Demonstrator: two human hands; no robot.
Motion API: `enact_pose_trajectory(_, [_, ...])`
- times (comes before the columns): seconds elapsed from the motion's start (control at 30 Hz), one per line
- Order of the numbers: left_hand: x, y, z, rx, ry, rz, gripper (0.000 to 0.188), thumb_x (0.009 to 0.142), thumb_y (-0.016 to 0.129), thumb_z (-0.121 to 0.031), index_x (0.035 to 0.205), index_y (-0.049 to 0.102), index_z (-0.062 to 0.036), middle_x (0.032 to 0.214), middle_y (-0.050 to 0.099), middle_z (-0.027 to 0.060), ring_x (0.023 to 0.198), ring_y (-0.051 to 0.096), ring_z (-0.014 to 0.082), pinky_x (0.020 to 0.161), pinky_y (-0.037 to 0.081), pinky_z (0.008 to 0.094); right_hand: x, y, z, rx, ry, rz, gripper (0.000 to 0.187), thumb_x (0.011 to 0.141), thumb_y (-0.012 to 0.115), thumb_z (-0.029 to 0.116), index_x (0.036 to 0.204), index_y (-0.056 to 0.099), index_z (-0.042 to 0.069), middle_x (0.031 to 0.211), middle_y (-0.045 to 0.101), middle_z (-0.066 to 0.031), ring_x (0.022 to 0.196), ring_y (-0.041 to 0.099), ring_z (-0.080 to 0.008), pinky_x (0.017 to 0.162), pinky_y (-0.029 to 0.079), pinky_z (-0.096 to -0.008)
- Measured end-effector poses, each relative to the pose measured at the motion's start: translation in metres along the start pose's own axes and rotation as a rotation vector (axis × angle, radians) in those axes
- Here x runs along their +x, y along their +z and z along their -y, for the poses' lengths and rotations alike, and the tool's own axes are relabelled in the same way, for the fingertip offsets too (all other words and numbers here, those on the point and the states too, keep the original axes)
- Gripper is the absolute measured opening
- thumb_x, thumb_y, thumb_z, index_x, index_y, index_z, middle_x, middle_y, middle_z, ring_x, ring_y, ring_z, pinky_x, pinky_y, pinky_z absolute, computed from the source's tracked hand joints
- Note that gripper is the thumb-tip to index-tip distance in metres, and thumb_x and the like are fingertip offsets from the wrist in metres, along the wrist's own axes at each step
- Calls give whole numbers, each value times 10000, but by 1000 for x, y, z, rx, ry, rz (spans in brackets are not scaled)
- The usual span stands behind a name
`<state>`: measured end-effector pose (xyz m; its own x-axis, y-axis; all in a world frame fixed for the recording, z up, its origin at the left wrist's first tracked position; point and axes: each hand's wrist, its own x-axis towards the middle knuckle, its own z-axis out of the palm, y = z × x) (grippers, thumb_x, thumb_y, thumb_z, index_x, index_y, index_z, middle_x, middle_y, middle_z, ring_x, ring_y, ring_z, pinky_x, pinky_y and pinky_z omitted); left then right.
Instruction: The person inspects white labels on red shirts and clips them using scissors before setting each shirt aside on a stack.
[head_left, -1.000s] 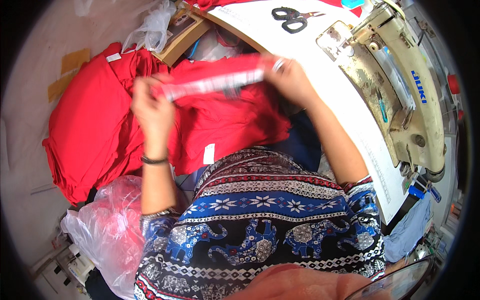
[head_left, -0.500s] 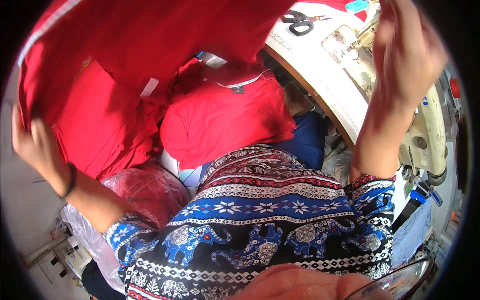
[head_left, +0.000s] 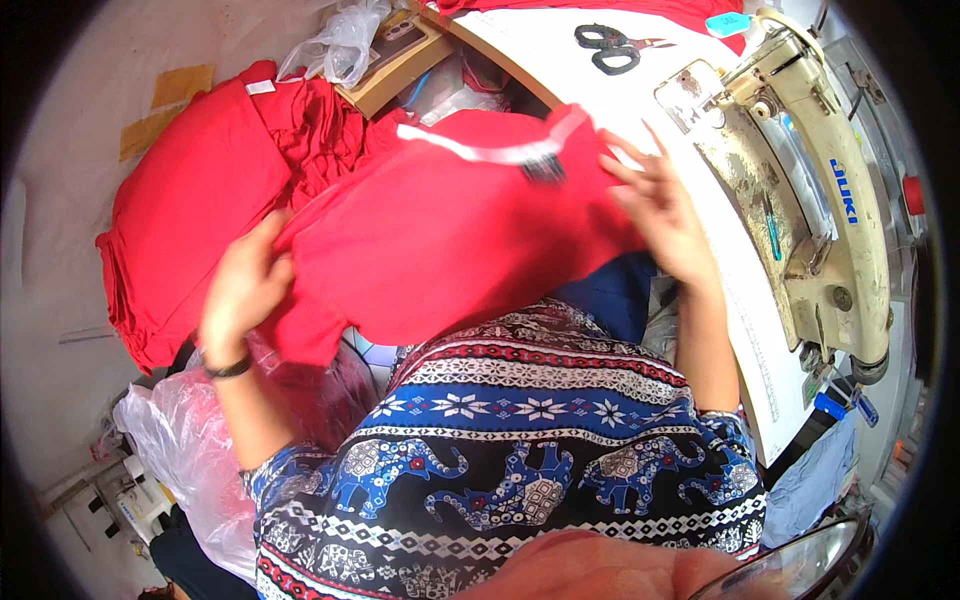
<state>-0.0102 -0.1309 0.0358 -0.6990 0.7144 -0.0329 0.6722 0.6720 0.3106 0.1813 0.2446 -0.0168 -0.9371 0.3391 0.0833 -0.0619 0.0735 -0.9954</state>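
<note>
The red garment [head_left: 440, 235] lies across your lap, between your two hands, with its neckline away from you. Its left edge comes right up against the fingers of your left hand [head_left: 245, 290], and its right edge reaches the fingertips of your right hand [head_left: 665, 215]. A white neck tape [head_left: 475, 150] curves along the far side, and a dark label [head_left: 544, 168] sits just under it, nearer your right hand than your left.

Your right fingers are spread apart and fairly straight, lying at the garment's edge without closing round it. Your left fingers are loosely bent, the thumb side turned toward the cloth; they look to be touching it, but the blur and the angle leave me unable to tell whether any fabric is pinched there. A dark bracelet [head_left: 229, 368] circles your left wrist.

Beyond your left hand, a heap of red cloth [head_left: 195, 225] rises near the wall, and a clear plastic bag [head_left: 185, 430] with something red inside sits below that hand. To your right, the white tabletop [head_left: 545, 60] carries a pair of dark-handled scissors [head_left: 612, 50] and a cream sewing machine [head_left: 840, 265]. A cardboard box [head_left: 385, 85] stands beside the table's far left edge.
</note>
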Motion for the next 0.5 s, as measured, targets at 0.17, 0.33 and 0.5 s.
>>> enact_pose_trajectory(0.17, [0, 120, -2, 52, -74, 780, 843, 711, 653, -72, 1459, 267, -92, 1464, 341, 189, 1284, 430, 327, 1075, 367, 351, 4, 33, -147, -617, 269, 509, 719, 919, 547, 382, 1431, 258, -32, 1465, 301, -258, 1373, 305, -327, 1125, 256, -360])
enact_pose_trajectory(0.33, [-7, 111, 0, 319, -231, 874, 521, 729, 620, -139, 1235, 541, -48, 1226, 566, 197, 1074, 590, 342, 892, 496, 446, -32, 9, -199, -949, 628, 524, 710, 911, 477, 499, 1451, 294, 75, 1510, 271, -163, 1390, 274, -323, 1119, 261, -451])
enact_pose_trajectory(0.5, [10, 51, 46, 189, -117, -253, 206, 790, 666, -231, 826, 576, -49, 829, 619, 158, 774, 611, 353, 652, 483, 456, -45, -29, -182, -1243, 614, 467, 525, 889, 555, 360, 1333, 485, 88, 1462, 376, -112, 1340, 364, -318, 1062, 328, -509])
